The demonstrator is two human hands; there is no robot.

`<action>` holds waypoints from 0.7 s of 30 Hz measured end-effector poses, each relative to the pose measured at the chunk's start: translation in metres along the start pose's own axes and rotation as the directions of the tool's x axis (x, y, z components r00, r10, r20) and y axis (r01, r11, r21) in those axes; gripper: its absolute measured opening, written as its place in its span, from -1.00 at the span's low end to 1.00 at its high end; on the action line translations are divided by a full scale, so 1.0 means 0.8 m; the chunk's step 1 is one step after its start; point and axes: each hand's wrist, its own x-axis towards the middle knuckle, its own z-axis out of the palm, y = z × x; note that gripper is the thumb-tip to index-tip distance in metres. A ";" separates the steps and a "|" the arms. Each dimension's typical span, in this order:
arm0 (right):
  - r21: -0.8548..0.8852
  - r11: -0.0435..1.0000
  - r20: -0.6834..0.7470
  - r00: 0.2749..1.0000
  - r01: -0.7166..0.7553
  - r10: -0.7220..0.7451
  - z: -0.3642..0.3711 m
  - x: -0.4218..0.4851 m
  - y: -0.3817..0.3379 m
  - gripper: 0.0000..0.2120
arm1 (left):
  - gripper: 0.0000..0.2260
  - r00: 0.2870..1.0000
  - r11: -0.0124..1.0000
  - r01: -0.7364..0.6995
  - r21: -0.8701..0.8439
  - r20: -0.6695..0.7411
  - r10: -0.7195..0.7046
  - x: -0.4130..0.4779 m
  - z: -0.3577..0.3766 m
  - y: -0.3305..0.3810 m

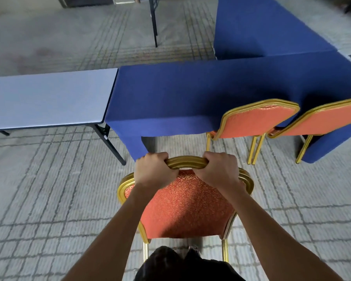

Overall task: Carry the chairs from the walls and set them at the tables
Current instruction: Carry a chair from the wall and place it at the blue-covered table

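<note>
**Both hands on the top rail, chair just short of the table**

We've got the gold-framed chair with orange patterned upholstery (182, 203) right in front of us, standing just short of the near corner of the long table draped in blue cloth (190, 94). Our left hand (150, 169) is curled tight round the top rail, and our right hand (219, 169) grips it alongside, with gold rail showing between them. We cannot tell whether the chair's feet touch the grey gridded carpet (49, 189). To the right, two matching chairs (257, 120) are tucked in at the blue table. A bare grey folding table (49, 98) butts against it on the left.
</note>
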 end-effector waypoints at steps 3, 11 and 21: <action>-0.006 0.999 -0.025 0.999 0.040 -0.040 0.009 0.043 0.012 -0.60 | -0.73 1.000 1.000 0.014 0.014 0.004 -0.014 0.043 0.005 0.006; -0.002 1.000 0.003 1.000 0.025 -0.025 0.043 0.175 0.054 -0.60 | -0.73 0.999 0.999 0.025 -0.039 0.041 -0.023 0.187 0.015 0.017; -0.052 0.998 0.051 0.997 -0.047 0.049 0.114 0.363 0.080 -0.58 | -0.71 0.997 0.998 0.044 -0.046 0.067 -0.041 0.392 0.024 -0.012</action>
